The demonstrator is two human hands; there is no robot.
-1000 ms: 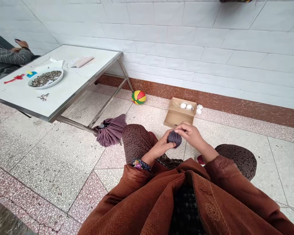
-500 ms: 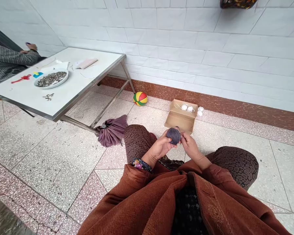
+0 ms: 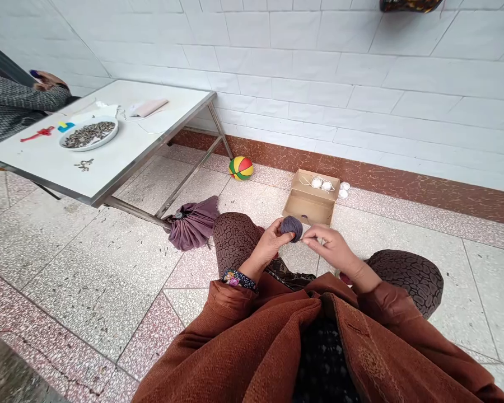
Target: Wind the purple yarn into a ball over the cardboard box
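In the head view, the left hand (image 3: 271, 244) curls around a purple yarn ball (image 3: 292, 228), held above the floor between the knees. Thumb and fingers of the right hand (image 3: 331, 246) are pinched together just beside it, apparently on a strand too fine to make out. Judging by its round shape, much of the yarn is already wound; how much loose yarn is left cannot be told. Past the hands lies an open box (image 3: 306, 206).
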